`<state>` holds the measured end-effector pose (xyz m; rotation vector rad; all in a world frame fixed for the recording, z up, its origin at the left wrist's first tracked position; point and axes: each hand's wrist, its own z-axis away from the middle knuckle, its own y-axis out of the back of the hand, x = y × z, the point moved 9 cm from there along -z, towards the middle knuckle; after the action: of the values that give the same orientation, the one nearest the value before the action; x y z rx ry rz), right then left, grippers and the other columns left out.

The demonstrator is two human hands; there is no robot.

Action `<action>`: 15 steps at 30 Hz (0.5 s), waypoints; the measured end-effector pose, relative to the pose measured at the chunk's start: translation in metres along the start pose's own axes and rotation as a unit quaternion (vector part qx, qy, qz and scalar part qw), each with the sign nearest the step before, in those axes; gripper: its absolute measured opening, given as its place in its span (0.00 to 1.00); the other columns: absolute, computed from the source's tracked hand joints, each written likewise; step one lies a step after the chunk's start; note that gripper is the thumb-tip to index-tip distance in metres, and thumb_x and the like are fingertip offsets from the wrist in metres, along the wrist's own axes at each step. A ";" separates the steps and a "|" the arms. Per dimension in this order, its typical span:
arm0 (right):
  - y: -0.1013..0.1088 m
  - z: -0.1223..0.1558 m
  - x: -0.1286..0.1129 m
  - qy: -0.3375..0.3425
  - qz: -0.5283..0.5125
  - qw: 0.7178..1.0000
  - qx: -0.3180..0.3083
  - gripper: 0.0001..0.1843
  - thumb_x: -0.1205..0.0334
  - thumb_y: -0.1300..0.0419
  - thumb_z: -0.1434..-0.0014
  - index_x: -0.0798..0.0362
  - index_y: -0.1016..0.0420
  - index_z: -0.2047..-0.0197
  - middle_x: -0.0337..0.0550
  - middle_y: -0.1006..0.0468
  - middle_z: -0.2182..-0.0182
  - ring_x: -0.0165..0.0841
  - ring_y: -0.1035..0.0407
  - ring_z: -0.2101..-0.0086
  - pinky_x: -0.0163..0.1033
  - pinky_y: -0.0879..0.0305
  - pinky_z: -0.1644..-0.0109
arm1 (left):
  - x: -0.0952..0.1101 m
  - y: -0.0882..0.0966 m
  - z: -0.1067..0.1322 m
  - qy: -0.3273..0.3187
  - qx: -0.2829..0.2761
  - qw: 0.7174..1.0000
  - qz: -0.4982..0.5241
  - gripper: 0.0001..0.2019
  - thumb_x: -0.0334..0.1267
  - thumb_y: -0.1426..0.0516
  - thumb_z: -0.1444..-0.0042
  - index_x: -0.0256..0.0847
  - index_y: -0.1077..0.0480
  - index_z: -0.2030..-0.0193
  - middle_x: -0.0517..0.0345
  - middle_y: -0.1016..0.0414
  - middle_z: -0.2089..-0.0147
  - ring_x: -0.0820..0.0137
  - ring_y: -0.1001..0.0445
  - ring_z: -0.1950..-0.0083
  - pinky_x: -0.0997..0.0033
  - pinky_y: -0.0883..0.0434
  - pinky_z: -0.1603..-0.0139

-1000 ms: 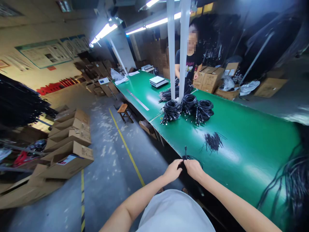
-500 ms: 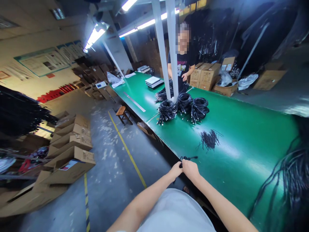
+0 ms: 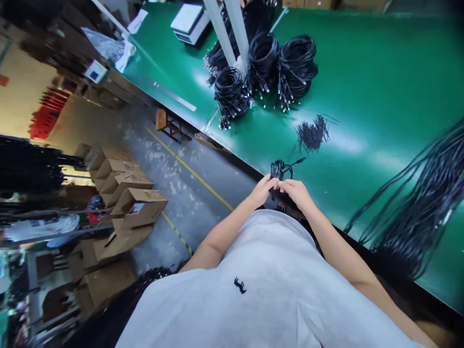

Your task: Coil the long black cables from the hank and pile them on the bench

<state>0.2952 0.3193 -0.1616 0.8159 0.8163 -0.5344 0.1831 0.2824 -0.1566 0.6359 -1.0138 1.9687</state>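
A coiled black cable (image 3: 277,169) is held at the near edge of the green table (image 3: 362,87), with one plug end sticking out to the right. My left hand (image 3: 264,189) is closed around the lower part of the coil. Beside it, my right hand (image 3: 295,189) pinches at the coil's near side, thumb and fingertips together against the left fingers. Whether a tie is between those fingertips is too small to tell. Just beyond my hands lies a pile of short black ties (image 3: 312,133).
Three cable bundles, one a coiled bundle (image 3: 232,94), stand around white posts (image 3: 236,34). Loose long cables (image 3: 424,212) hang over the table edge at right. A scale (image 3: 190,23) sits farther back. Cardboard boxes (image 3: 139,205) and a wooden stool (image 3: 162,119) stand on the floor at left.
My view has tipped downward, so the co-worker's upper body has left the picture. The cable coil shows more fully above my hands, and my right hand's fingers have shifted to a fingertip pinch.
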 end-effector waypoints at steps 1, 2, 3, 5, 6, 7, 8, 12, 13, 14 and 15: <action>0.009 0.006 0.006 -0.001 -0.040 0.998 0.037 0.25 0.43 0.51 0.38 0.56 0.28 0.71 0.40 0.28 0.75 0.29 0.37 0.73 0.33 0.41 0.67 | 0.009 -0.005 0.005 0.002 -0.010 1.000 0.027 0.13 0.40 0.35 0.45 0.38 0.36 0.69 0.67 0.39 0.74 0.80 0.39 0.71 0.74 0.31 0.56; 0.021 0.012 0.013 -0.001 -0.085 0.992 0.090 0.24 0.41 0.48 0.41 0.55 0.28 0.69 0.40 0.28 0.73 0.30 0.36 0.71 0.34 0.39 0.65 | 0.017 -0.009 0.010 0.010 -0.016 0.998 0.054 0.12 0.40 0.37 0.43 0.38 0.36 0.68 0.68 0.42 0.75 0.81 0.41 0.73 0.72 0.30 0.55; 0.033 0.018 0.021 -0.001 -0.135 0.981 0.142 0.23 0.40 0.44 0.44 0.54 0.28 0.65 0.41 0.27 0.69 0.31 0.35 0.68 0.35 0.37 0.63 | 0.024 -0.013 0.015 0.021 -0.023 0.996 0.079 0.11 0.40 0.38 0.41 0.38 0.36 0.67 0.68 0.45 0.75 0.81 0.42 0.73 0.71 0.29 0.53; 0.045 0.021 0.032 0.000 -0.243 0.953 0.180 0.28 0.41 0.37 0.51 0.52 0.31 0.53 0.44 0.26 0.59 0.33 0.32 0.61 0.38 0.34 0.57 | 0.032 -0.019 0.019 0.050 -0.044 0.991 0.118 0.10 0.40 0.41 0.38 0.38 0.36 0.67 0.69 0.48 0.76 0.81 0.44 0.74 0.67 0.28 0.51; 0.041 0.017 0.033 -0.003 -0.291 0.946 0.145 0.32 0.42 0.36 0.52 0.50 0.33 0.49 0.45 0.27 0.55 0.33 0.31 0.59 0.39 0.33 0.56 | 0.034 -0.021 0.019 0.064 -0.054 0.988 0.132 0.11 0.41 0.43 0.37 0.38 0.36 0.67 0.69 0.49 0.76 0.80 0.44 0.74 0.65 0.28 0.50; 0.033 0.012 0.032 -0.009 -0.337 0.937 0.093 0.34 0.43 0.36 0.52 0.50 0.36 0.46 0.45 0.26 0.55 0.33 0.29 0.60 0.39 0.32 0.57 | 0.033 -0.021 0.017 0.077 -0.062 0.986 0.137 0.11 0.42 0.43 0.36 0.38 0.35 0.67 0.69 0.50 0.76 0.80 0.44 0.75 0.63 0.27 0.49; 0.027 0.006 0.029 -0.018 -0.375 0.926 0.049 0.33 0.44 0.37 0.51 0.50 0.36 0.46 0.44 0.25 0.57 0.32 0.29 0.63 0.38 0.32 0.60 | 0.031 -0.020 0.013 0.088 -0.065 0.986 0.129 0.11 0.43 0.44 0.36 0.39 0.35 0.66 0.69 0.50 0.77 0.80 0.44 0.75 0.62 0.27 0.48; 0.039 -0.009 0.018 -0.032 -0.354 0.925 0.133 0.17 0.50 0.42 0.45 0.53 0.34 0.58 0.33 0.30 0.77 0.27 0.36 0.78 0.34 0.38 0.70 | 0.012 -0.004 -0.017 0.108 -0.051 0.992 -0.029 0.13 0.45 0.39 0.41 0.37 0.32 0.60 0.66 0.37 0.73 0.78 0.34 0.70 0.70 0.28 0.54; 0.045 -0.012 0.013 -0.028 -0.315 0.933 0.170 0.14 0.51 0.44 0.43 0.52 0.34 0.60 0.32 0.32 0.80 0.27 0.37 0.79 0.34 0.38 0.69 | 0.009 0.001 -0.027 0.097 -0.034 0.993 -0.060 0.15 0.46 0.38 0.42 0.37 0.33 0.58 0.65 0.36 0.73 0.78 0.33 0.70 0.72 0.29 0.57; 0.048 -0.016 0.007 -0.026 -0.277 0.941 0.192 0.12 0.51 0.46 0.41 0.51 0.35 0.61 0.31 0.34 0.82 0.28 0.38 0.79 0.35 0.38 0.69 | 0.008 0.005 -0.037 0.079 -0.008 0.994 -0.074 0.15 0.47 0.38 0.42 0.38 0.34 0.57 0.66 0.36 0.74 0.78 0.34 0.71 0.74 0.31 0.61; 0.049 -0.021 0.001 -0.027 -0.247 0.947 0.203 0.11 0.51 0.47 0.39 0.51 0.36 0.62 0.31 0.34 0.83 0.29 0.38 0.79 0.36 0.38 0.68 | 0.010 0.008 -0.047 0.058 0.022 0.995 -0.072 0.15 0.48 0.39 0.41 0.39 0.35 0.58 0.68 0.39 0.75 0.79 0.37 0.74 0.76 0.33 0.65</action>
<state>0.3214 0.3649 -0.1506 0.9677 0.8758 -1.1964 0.1679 0.3233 -0.1791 0.5956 -0.8327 1.8833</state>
